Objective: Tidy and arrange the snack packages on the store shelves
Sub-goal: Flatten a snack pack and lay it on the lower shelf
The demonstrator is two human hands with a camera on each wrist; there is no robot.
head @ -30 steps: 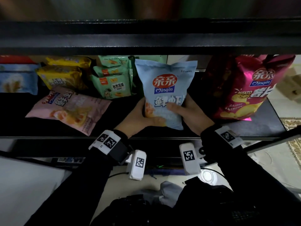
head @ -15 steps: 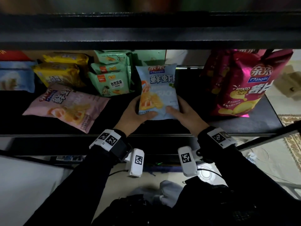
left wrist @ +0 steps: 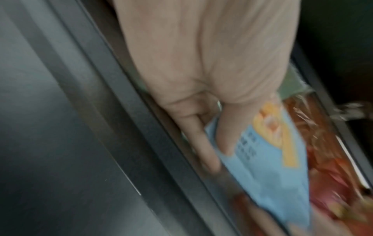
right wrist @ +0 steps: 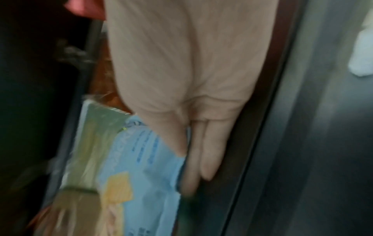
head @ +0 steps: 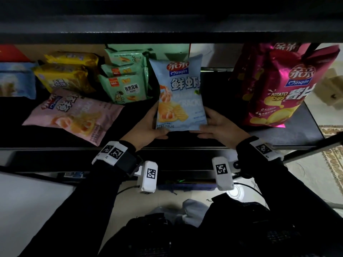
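Note:
A light blue shrimp cracker bag (head: 180, 93) stands upright in the middle of the black shelf (head: 289, 134), front label toward me. My left hand (head: 148, 127) pinches its lower left corner, thumb on the front and fingers behind, which the left wrist view shows on the blue bag (left wrist: 268, 169). My right hand (head: 217, 127) pinches the lower right corner the same way, seen in the right wrist view on the blue bag (right wrist: 145, 167). Both wrist views are blurred.
A pink cracker bag (head: 74, 115) lies flat at the left front. Behind it stand yellow packs (head: 65, 78) and green packs (head: 124, 84). A large magenta potato chip bag (head: 278, 88) stands to the right. An upper shelf edge (head: 167, 32) hangs overhead.
The blue bag has been turned from its back to its front and set upright further back on the shelf. Both hands slid down to its bottom corners.

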